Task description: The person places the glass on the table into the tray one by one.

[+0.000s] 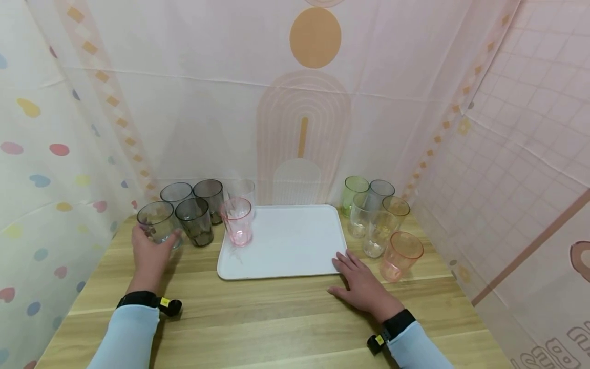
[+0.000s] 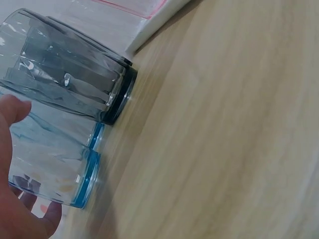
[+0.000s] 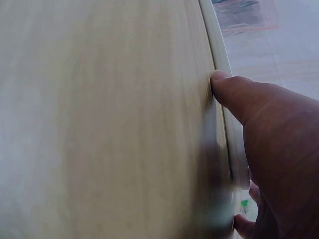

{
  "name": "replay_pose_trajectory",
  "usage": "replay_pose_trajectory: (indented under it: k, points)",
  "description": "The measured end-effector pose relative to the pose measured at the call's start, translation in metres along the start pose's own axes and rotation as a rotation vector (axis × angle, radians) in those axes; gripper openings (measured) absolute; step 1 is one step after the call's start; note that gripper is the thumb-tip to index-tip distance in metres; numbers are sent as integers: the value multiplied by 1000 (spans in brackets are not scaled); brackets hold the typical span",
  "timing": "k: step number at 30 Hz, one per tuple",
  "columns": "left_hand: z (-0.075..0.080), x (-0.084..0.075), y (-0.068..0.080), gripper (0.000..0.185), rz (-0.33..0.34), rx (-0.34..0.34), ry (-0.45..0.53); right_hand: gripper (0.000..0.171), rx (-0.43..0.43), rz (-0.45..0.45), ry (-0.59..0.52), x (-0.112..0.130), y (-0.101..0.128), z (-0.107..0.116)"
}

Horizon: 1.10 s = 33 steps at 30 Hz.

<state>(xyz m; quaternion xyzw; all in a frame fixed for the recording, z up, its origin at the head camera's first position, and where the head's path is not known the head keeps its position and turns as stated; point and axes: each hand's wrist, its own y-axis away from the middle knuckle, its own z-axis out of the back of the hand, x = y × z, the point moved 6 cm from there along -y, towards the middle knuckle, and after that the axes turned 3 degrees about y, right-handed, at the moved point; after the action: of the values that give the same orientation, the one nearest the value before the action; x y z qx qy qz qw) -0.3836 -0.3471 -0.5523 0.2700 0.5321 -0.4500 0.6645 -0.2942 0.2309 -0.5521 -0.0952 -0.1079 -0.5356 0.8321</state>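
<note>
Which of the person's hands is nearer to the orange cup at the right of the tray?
Right. The right hand rests on the table beside the orange cup, at the tray corner; the left hand is far across, holding a bluish cup.

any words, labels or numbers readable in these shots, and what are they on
No text reads in full.
Outlined letters at the lower right corner of the pink patterned backdrop cloth: cut off by the frame edge, unreadable.
Small yellow tags on the black wristbands: too small to tell any print.
The tinted clear plastic cups and white rectangular tray: no labels visible.
</note>
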Motion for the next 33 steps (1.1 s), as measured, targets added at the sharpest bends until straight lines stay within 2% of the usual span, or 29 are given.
replay_pose_trajectory:
  k: [4,8,12,15,22,26,33]
  points:
    - [1,-1,0,90,-7,-28,0,83,-3,2,3,0,-1,0]
    - [4,-1,2,96,2,-23,11,82,-2,-1,7,0,-1,1]
    - [7,-4,8,97,21,-23,31,82,0,-2,-1,0,-1,1]
    - [10,-9,15,95,5,-30,32,83,4,1,1,1,-1,2]
    - [11,-22,40,91,-66,-3,-73,83,-2,7,7,4,1,4]
    - [6,-31,57,90,-76,35,-68,82,-8,13,4,5,2,5]
    - [-7,-49,80,86,-113,35,-32,81,-25,22,-10,6,3,6]
